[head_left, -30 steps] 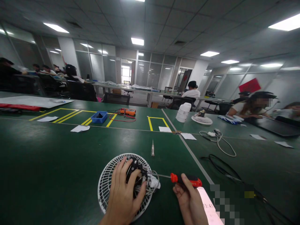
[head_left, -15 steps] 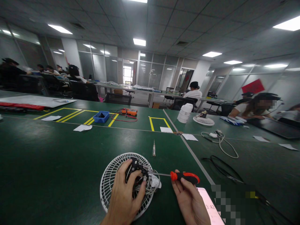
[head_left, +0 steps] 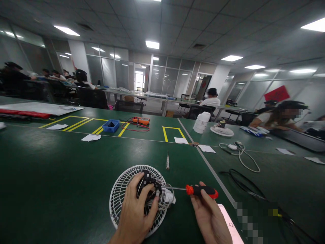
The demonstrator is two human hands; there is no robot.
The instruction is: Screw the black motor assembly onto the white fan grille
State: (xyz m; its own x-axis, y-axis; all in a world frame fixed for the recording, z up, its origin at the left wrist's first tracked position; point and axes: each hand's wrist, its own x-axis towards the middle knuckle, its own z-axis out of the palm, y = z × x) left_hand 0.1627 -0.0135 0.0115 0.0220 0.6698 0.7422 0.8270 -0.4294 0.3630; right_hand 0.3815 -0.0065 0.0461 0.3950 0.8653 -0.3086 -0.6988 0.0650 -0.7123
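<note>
My left hand (head_left: 138, 206) is wrapped round the black motor (head_left: 146, 178) of a fan, which rests on a round white fan grille (head_left: 115, 198) on the table. To the right, my right hand (head_left: 209, 211) holds a red and black screwdriver (head_left: 204, 190) by its handle between thumb and fingers. The screwdriver lies level, its shaft pointing left to the side of the motor; the tip is hidden among the parts there. A white plastic piece and bundled cord (head_left: 169, 196) sit beside the motor. Beyond the grille lies a small clear-handled screwdriver (head_left: 167, 162).
A phone (head_left: 230, 223) lies by my right wrist. Further off are a blue bin (head_left: 111, 125), an orange multimeter (head_left: 141, 120), a white container (head_left: 201, 122) and another fan grille (head_left: 221, 130). Cables (head_left: 241, 154) lie on the right, where a co-worker (head_left: 279, 115) leans over the table.
The fingers of my right hand have shifted and turned about the screwdriver handle. My left hand keeps its grip on the motor. The whole view has drifted slightly.
</note>
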